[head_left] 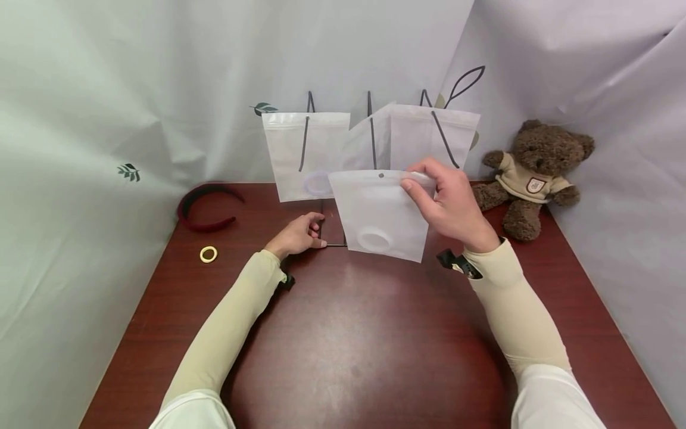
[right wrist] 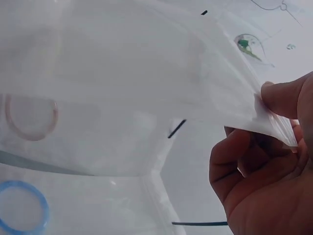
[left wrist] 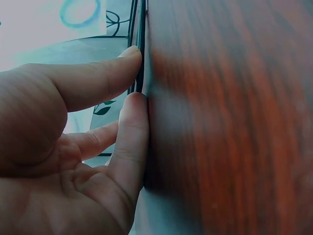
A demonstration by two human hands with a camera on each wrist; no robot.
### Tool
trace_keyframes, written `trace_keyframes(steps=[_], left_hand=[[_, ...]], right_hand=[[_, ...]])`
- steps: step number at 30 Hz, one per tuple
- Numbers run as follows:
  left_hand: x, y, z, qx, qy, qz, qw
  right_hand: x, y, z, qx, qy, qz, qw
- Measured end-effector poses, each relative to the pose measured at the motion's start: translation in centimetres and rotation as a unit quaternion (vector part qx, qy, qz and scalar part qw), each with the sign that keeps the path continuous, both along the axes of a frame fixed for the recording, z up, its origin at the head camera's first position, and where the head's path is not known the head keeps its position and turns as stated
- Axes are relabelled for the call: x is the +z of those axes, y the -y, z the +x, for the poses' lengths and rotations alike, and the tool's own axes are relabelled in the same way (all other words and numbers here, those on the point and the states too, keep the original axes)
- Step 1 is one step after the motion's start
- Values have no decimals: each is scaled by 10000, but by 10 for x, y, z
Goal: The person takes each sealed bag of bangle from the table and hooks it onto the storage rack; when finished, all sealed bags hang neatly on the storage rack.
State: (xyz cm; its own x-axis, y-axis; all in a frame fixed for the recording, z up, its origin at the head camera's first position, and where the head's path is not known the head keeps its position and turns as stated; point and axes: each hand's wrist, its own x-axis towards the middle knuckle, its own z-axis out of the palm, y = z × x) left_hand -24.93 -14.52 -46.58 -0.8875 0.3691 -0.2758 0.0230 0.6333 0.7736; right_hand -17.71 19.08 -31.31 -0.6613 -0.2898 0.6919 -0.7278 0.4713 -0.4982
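My right hand (head_left: 450, 199) pinches the upper right corner of a frosted zip bag (head_left: 391, 202) between thumb and fingers. A pale ring shows through this bag near its bottom. The tip of the middle hook shows at the hole in its top edge. Low on the left, my left hand (head_left: 298, 235) pinches the base wire (left wrist: 142, 29) of a black wire rack at the table top. Another frosted bag (head_left: 292, 149) with a bluish ring inside hangs on the left hook, and a third bag (head_left: 429, 137) on the right hook. A further bag panel is partly hidden behind the front one.
A dark red headband (head_left: 184, 211) and a yellow ring (head_left: 202, 255) lie on the table's left side. At the back right a brown teddy bear (head_left: 541, 158) in a beige sweater leans against the white cloth wall (head_left: 632, 179). A black loop (head_left: 465, 77) rises behind the right bag.
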Motion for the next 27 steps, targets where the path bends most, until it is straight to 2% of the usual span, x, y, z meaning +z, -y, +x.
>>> trace_keyframes(steps=[9,14,27], left_hand=[[-1,-1,-3,-21,44,4,10000],[2,-1,-2,-10,39,8,10000],[1,0,-2,-22,-8,-47,10000]], right_hand=[[-3,8,-12,-358,140,-65,9992],[-3,13,-20,-473,240,-99,9985],[-5,24,-52,-786,413,-266,9957]])
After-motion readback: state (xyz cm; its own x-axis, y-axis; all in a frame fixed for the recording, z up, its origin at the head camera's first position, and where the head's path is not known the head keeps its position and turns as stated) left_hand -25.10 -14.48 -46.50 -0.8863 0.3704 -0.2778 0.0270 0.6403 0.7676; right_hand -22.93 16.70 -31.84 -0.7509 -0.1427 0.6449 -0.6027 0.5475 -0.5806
